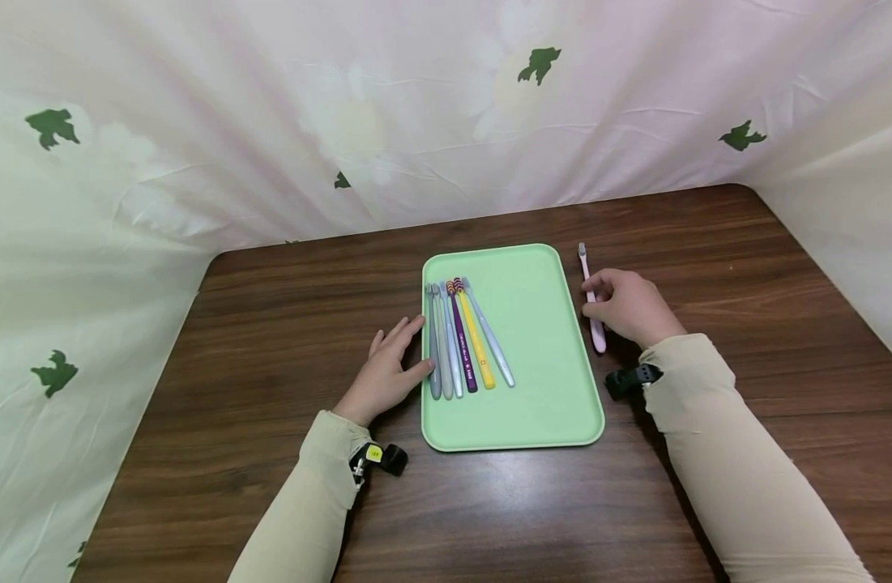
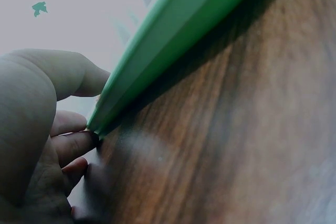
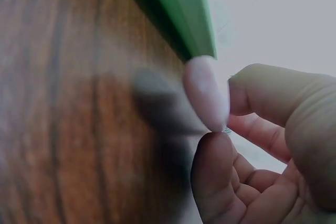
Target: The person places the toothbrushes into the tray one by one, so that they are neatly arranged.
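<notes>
Beside the right edge of the green tray (image 1: pixel 548 324), my right hand (image 1: pixel 628 304) pinches a pale pink toothbrush (image 1: pixel 598 336) between thumb and fingers, its head pointing away from me. In the right wrist view the rounded handle end (image 3: pixel 206 93) shows close up, with a shadow on the table below. My left hand (image 1: pixel 387 376) holds the tray's left rim; the thumb lies over the edge and the fingers touch the outer wall (image 2: pixel 142 51). Inside the tray's left half lie several toothbrushes side by side, among them a purple one (image 1: pixel 463 348), a yellow one (image 1: pixel 477 340) and a light blue one (image 1: pixel 492 340).
A dark brown wooden table (image 1: pixel 271 364) carries the tray. Pale curtains (image 1: pixel 416 121) with green bird-like shapes enclose its back and sides. A strapped camera sits on each wrist, the left one (image 1: pixel 393 459) near the tray's lower left corner.
</notes>
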`<control>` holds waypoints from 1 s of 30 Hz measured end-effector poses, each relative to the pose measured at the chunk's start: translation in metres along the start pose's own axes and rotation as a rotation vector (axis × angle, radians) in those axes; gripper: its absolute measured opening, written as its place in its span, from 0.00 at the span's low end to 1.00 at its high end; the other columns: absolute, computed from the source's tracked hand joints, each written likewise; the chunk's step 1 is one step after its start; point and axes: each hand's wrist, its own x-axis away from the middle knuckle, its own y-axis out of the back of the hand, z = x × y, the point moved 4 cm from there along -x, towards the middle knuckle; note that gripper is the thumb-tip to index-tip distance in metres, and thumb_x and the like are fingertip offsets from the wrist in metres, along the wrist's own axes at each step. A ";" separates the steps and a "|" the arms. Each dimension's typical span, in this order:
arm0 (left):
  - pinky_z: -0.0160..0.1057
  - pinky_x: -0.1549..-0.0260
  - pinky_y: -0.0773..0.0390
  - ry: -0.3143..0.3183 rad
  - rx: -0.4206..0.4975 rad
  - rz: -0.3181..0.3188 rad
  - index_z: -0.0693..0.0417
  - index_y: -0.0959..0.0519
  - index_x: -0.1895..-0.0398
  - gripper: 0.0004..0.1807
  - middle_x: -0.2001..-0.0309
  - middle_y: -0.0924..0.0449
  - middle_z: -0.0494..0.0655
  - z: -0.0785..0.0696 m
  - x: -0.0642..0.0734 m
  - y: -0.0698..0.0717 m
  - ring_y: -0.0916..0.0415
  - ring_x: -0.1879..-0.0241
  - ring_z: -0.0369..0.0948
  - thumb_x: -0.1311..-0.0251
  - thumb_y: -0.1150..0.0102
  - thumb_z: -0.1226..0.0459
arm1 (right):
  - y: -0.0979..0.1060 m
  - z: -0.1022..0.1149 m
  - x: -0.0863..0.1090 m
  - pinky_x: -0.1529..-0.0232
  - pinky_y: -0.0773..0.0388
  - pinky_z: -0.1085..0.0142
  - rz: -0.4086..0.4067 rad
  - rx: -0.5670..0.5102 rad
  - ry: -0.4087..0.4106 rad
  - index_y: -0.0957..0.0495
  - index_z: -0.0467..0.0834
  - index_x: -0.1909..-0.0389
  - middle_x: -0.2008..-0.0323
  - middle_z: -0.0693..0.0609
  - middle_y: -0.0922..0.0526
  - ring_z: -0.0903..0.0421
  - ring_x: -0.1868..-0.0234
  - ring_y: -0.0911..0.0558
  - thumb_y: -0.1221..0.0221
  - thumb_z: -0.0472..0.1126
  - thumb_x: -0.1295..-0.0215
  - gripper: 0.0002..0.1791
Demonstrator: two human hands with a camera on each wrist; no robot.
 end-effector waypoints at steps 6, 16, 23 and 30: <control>0.48 0.25 0.70 0.002 0.002 0.001 0.53 0.42 0.21 0.39 0.24 0.41 0.46 0.000 0.000 0.000 0.56 0.21 0.42 0.32 0.40 0.56 | 0.002 0.005 0.003 0.67 0.27 0.59 0.011 -0.029 0.006 0.23 0.39 0.44 0.62 0.43 0.24 0.48 0.65 0.25 0.40 0.41 0.32 0.18; 0.49 0.25 0.70 0.008 -0.003 0.003 0.52 0.43 0.21 0.39 0.23 0.42 0.46 0.000 0.000 0.001 0.56 0.21 0.42 0.32 0.40 0.56 | 0.002 0.017 0.007 0.61 0.29 0.58 0.012 -0.060 0.036 0.23 0.40 0.44 0.62 0.44 0.25 0.48 0.64 0.25 0.39 0.42 0.32 0.18; 0.48 0.25 0.70 0.009 0.003 0.002 0.52 0.42 0.21 0.39 0.24 0.41 0.46 0.000 0.000 0.000 0.56 0.21 0.42 0.32 0.40 0.56 | -0.001 0.025 0.010 0.65 0.27 0.59 0.016 -0.091 0.049 0.24 0.40 0.42 0.62 0.44 0.25 0.48 0.65 0.25 0.39 0.41 0.33 0.20; 0.47 0.25 0.70 0.012 0.000 0.004 0.52 0.43 0.21 0.39 0.23 0.42 0.46 0.000 0.000 0.000 0.57 0.21 0.42 0.32 0.40 0.56 | -0.007 0.033 0.012 0.63 0.24 0.60 0.020 -0.108 0.073 0.23 0.39 0.43 0.63 0.45 0.23 0.50 0.67 0.22 0.38 0.40 0.33 0.19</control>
